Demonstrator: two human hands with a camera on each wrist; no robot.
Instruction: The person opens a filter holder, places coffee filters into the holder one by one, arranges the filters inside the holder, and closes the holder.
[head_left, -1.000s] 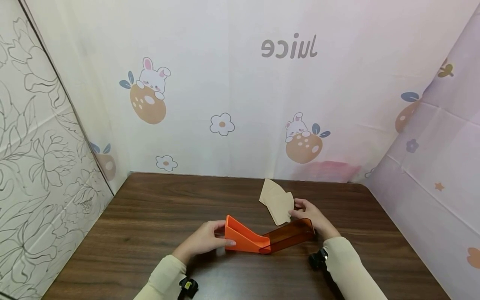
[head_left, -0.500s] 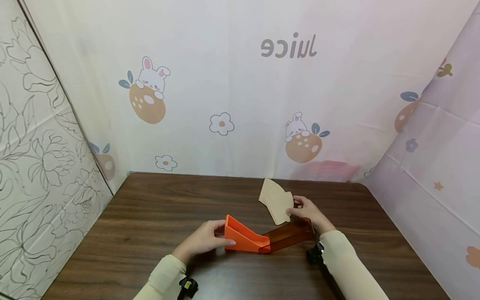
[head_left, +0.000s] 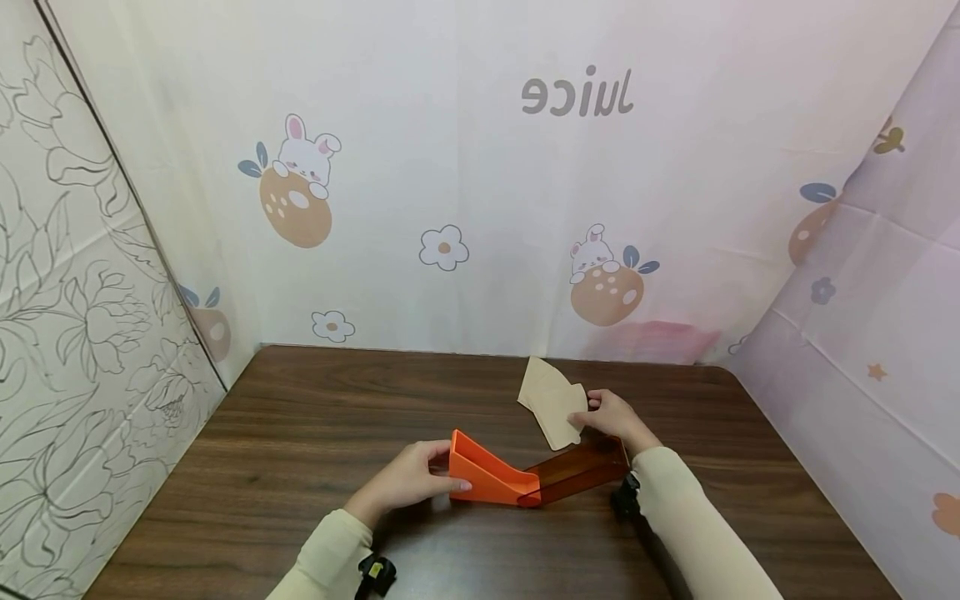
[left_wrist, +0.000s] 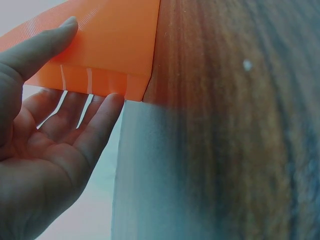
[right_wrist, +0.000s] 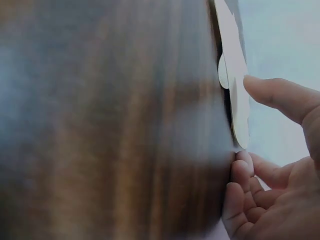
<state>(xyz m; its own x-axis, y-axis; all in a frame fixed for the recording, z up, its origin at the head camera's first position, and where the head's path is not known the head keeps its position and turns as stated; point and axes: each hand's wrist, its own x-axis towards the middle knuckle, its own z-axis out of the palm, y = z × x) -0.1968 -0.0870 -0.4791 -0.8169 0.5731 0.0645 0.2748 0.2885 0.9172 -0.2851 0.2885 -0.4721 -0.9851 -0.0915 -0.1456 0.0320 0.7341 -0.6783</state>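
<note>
My left hand point(head_left: 408, 477) holds the closed end of an orange filter box point(head_left: 483, 483), thumb on its side wall and fingers against its end, as the left wrist view shows. The box stands on the table with its see-through brown lid point(head_left: 576, 473) swung out to the right. Behind the lid lie tan cone-shaped paper coffee filters point(head_left: 558, 415), overlapping in a flat fan. My right hand point(head_left: 613, 419) is at their right edge. In the right wrist view its thumb point(right_wrist: 270, 92) is right at the top filter's face, while the other fingers rest loosely curled beside the filters' edge point(right_wrist: 241, 135).
A dark wood-grain table point(head_left: 337, 400) carries everything. A printed curtain point(head_left: 450, 167) hangs along its back edge, with more patterned cloth on the left and right. My right forearm point(head_left: 690, 517) reaches past the lid's far end.
My right hand has shifted a little to the left, its thumb coming farther over the filters. The left hand, the box and the filters stay where they were.
</note>
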